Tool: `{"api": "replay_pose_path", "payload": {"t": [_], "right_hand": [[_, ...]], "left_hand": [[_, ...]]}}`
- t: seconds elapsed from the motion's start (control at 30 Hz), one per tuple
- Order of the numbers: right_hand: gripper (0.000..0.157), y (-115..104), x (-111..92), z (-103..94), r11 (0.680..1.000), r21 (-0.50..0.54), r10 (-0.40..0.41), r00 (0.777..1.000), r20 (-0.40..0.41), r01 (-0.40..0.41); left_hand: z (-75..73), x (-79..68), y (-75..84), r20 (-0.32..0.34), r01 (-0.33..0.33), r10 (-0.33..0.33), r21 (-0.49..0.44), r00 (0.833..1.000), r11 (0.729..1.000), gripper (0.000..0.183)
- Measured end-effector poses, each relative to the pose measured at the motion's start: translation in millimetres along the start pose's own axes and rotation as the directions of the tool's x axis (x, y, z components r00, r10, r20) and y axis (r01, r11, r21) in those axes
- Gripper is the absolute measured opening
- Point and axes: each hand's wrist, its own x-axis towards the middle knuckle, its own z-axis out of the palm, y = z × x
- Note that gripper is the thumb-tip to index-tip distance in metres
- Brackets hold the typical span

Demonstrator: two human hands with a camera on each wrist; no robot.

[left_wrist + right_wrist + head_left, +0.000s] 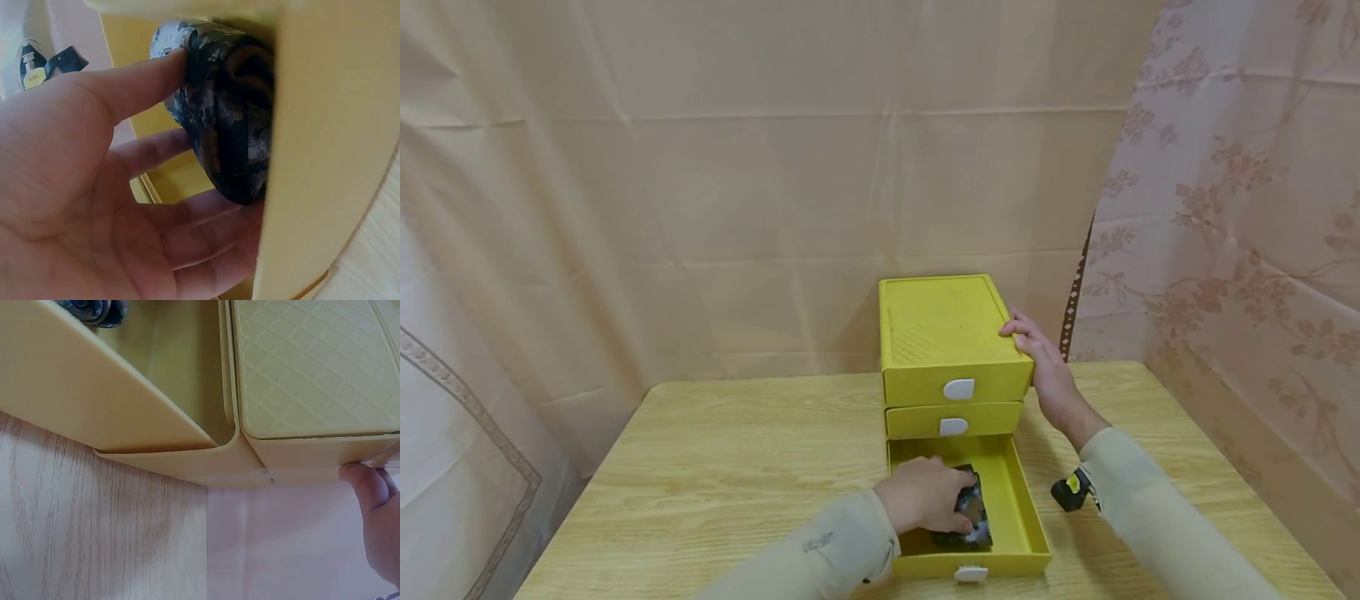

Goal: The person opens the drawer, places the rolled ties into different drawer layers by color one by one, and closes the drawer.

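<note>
A yellow drawer unit [940,317] stands on the table with its bottom drawer [1033,521] pulled out. In that drawer lies a rolled or folded dark camouflage-patterned cloth [976,521]. My left hand [921,493] reaches in from the left and grips the cloth. In the left wrist view, the thumb presses one edge of the cloth [222,119] while the fingers curve along its side; the drawer's wall hides part of it. My right hand [1051,379] rests on the unit's right side, fingertips over its top edge. The right wrist view shows the right thumb [362,481] against the side panel.
Two upper drawers with white tabs, the top one [958,389] and the middle one [953,427], are closed. A black strap-like device [1070,492] hangs at the right wrist. Beige curtains [760,183] hang behind the wooden table [737,467], a floral curtain [1247,208] on the right.
</note>
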Motion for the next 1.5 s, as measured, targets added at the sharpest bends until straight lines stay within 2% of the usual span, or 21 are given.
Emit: {"api": "replay_pose_path", "payload": {"t": [0.2,0.4,0.6,0.83,0.97,1.07,1.17,1.23,1.3,1.37,1.43,1.5], "right_hand": [[0.028,-7,-3,2.4,1.000,0.003,0.009,1.000,0.000,-0.009],[0.028,-6,-2,1.9,1.000,-0.007,0.011,1.000,0.005,-0.011],[0.030,2,0,1.0,1.000,-0.017,-0.010,1.000,0.007,0.010],[0.029,-8,-2,2.7,1.000,-0.019,0.008,1.000,0.012,-0.008],[0.028,-11,-4,3.4,1.000,-0.024,0.005,1.000,0.010,-0.005],[0.028,-8,-3,1.7,1.000,-0.024,-0.004,1.000,0.009,0.004],[0.029,-3,-2,-0.1,0.999,-0.033,-0.010,1.000,0.015,0.011],[0.030,-1,-2,-0.5,0.999,-0.036,-0.018,1.000,0.018,0.018],[0.032,0,-3,-0.5,0.999,-0.044,-0.023,1.000,0.015,0.024],[0.033,0,-3,-0.4,0.998,-0.055,-0.024,1.000,0.011,0.025],[0.034,1,-3,-0.2,0.998,-0.059,-0.019,1.000,0.010,0.019],[0.033,1,-3,0.1,0.998,-0.059,-0.008,1.000,0.008,0.008]], "left_hand": [[-3.3,4.2,0.5,0.000,0.023,-0.023,0.011,1.000,1.000,0.062],[-4.9,7.8,0.8,0.018,0.048,-0.048,-0.029,0.999,0.998,0.063],[-2.8,2.5,-2.3,0.005,0.048,-0.047,-0.086,0.999,0.995,0.063],[0.8,-1.3,-3.7,-0.015,0.026,-0.028,-0.117,0.999,0.993,0.061],[1.0,-5.5,-1.8,-0.021,0.021,-0.023,-0.099,0.999,0.995,0.063],[0.4,-10.8,1.0,-0.048,0.025,-0.028,-0.071,0.998,0.997,0.064],[-0.6,-17.3,3.6,-0.132,-0.027,0.019,-0.061,0.991,0.998,0.059],[-1.9,-21.7,4.7,-0.214,-0.124,0.104,-0.082,0.971,0.989,0.053],[-2.9,-26.0,6.1,-0.284,-0.263,0.222,-0.113,0.933,0.958,0.046],[-4.0,-30.0,7.8,-0.320,-0.414,0.345,-0.180,0.882,0.892,0.039],[-4.1,-34.7,10.6,-0.326,-0.534,0.448,-0.256,0.832,0.806,0.034],[-2.1,-40.6,14.4,-0.298,-0.594,0.515,-0.362,0.804,0.719,0.031]]}}
